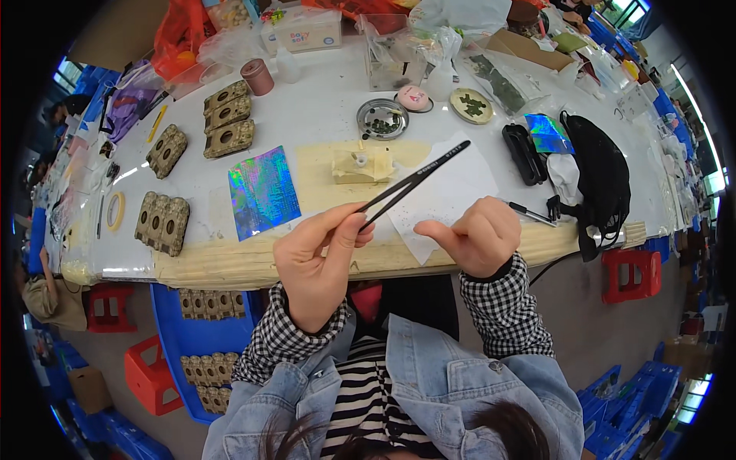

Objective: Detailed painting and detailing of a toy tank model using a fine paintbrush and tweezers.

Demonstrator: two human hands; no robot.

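Black tweezers are pinched between the thumb and fingers of my left hand. They slant up to the right, above a white sheet of paper with small dark specks on it. My right hand is curled into a fist beside the paper's right edge, thumb stretched toward the left; nothing shows in it. Beyond the tweezers, a tape-covered block with a small round piece on top stands on the table. A shiny holographic sheet lies left of it.
Camouflage-patterned parts with round holes sit on the table's left side. Farther back are a round dish of small dark pieces and a shallow lid of green pieces. A black bag lies right. A blue tray stands below the edge.
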